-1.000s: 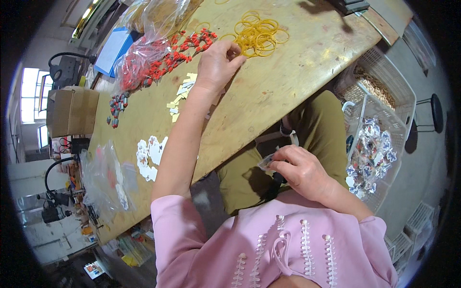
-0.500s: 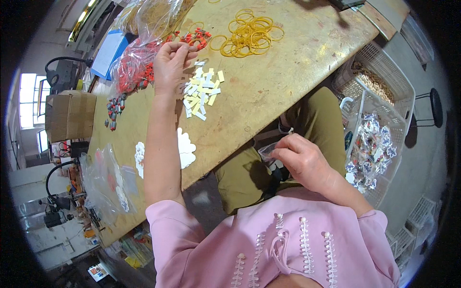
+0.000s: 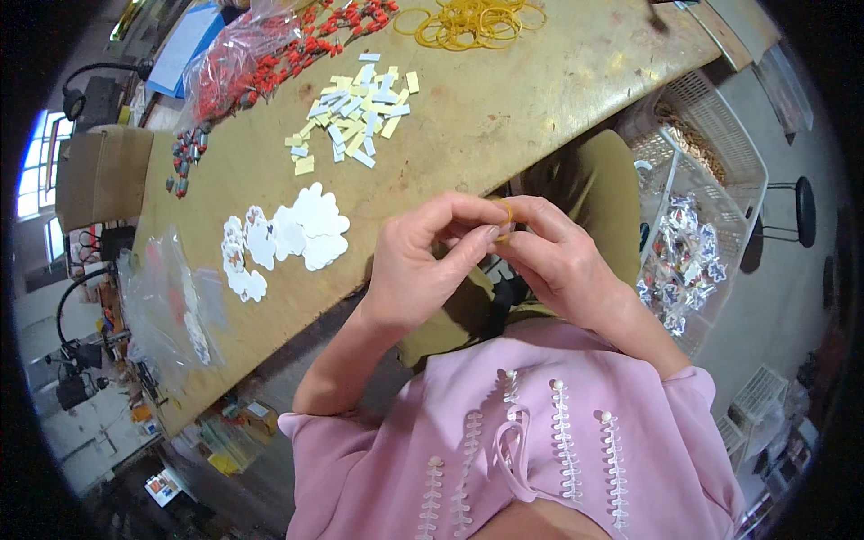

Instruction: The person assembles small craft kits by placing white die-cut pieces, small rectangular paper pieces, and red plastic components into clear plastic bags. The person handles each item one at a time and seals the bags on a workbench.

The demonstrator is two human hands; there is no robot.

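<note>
My left hand and my right hand meet over my lap, just off the table's near edge. Both pinch a yellow rubber band and something small that their fingertips hide. On the yellow table lie a pile of small cream and white tags, white flower-shaped cards, a heap of yellow rubber bands and a clear bag of red pieces.
A white mesh basket with a clear bag of shiny wrapped pieces stands at my right. A cardboard box, a blue sheet and a crumpled clear bag lie at the table's left. A black stool is beyond the basket.
My left hand has come back from the red pieces and tags on the table to my lap. It now meets my right hand, and a yellow rubber band shows between them.
</note>
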